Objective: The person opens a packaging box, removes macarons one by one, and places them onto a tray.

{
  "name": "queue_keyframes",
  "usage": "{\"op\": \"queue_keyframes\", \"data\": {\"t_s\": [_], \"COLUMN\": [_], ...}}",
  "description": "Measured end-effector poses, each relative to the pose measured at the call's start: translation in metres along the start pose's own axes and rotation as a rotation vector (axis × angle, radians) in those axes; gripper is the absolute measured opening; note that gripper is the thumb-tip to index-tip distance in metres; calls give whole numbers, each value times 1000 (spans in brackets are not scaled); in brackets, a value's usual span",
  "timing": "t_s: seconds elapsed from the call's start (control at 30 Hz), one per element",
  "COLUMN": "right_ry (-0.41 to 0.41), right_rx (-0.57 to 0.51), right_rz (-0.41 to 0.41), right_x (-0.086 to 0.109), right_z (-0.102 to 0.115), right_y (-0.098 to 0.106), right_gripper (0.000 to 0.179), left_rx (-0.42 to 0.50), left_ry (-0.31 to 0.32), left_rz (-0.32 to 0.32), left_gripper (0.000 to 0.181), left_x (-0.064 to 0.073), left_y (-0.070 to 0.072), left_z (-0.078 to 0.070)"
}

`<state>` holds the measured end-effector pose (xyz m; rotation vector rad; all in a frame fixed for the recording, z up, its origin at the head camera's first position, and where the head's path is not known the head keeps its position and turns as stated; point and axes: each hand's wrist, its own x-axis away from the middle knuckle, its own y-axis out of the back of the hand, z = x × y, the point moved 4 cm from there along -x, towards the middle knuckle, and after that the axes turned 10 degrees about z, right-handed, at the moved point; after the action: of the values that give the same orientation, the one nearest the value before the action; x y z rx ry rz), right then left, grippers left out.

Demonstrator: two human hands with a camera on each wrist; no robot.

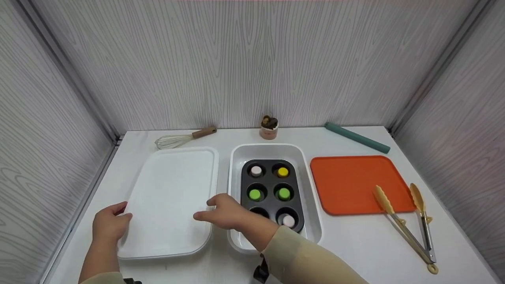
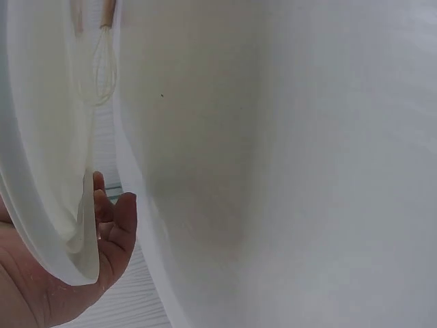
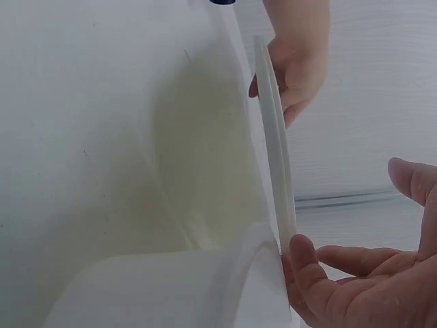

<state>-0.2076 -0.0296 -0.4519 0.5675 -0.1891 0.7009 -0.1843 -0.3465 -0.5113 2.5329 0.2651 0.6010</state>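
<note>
A white lid [image 1: 169,197] with rounded corners lies to the left in the head view, held flat above the table in the wrist views. My left hand [image 1: 110,223] pinches its left edge, thumb on top and fingers beneath. At the right edge is my right hand [image 1: 227,213], its thumb spread apart in the right wrist view and its fingertips [image 3: 300,249] right at the lid's rim. Just right of that hand stands a white bin [image 1: 268,150]. Inside it sits a dark muffin tin [image 1: 270,183], with pink, yellow and green round pieces in several cups; my right forearm hides part of it.
Behind the lid lies a whisk [image 1: 204,133]. A small cup with a brown top [image 1: 269,129] stands at the back, and a green rolling pin [image 1: 357,137] lies back right. On the right, tongs [image 1: 411,240] overlap an orange board [image 1: 351,181].
</note>
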Motion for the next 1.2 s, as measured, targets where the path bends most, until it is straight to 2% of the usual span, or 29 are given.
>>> {"op": "queue_keyframes", "data": {"t_s": [0.17, 0.37, 0.43, 0.57, 0.9, 1.07, 1.2], "right_ry": [-43, -115, -135, -156, -222, -192, -69], "right_rx": [-21, -260, -295, -293, -338, -349, -265], "right_rz": [22, 46, 25, -8, -24, -21, 1], "right_x": [-8, -21, -25, -29, -40, -35, -17], "right_z": [0, -5, -8, -12, -13, -15, -5], "right_y": [-8, -14, -15, -16, -32, -27, -14], "right_gripper": [64, 44, 37, 41, 57, 61, 63], "left_rx": [0, -16, -19, -27, -153, -181, -112], "left_ry": [2, 8, 11, 14, 24, 44, 39], "left_rz": [-8, 3, 3, -23, -109, -141, -230], "left_gripper": [52, 52, 52, 51, 48, 49, 50], "left_x": [-3, -11, -14, -18, -17, -19, -11], "left_y": [1, -2, -5, -10, -11, -15, -12], "left_z": [4, 9, 11, 11, 15, 14, 1]}}
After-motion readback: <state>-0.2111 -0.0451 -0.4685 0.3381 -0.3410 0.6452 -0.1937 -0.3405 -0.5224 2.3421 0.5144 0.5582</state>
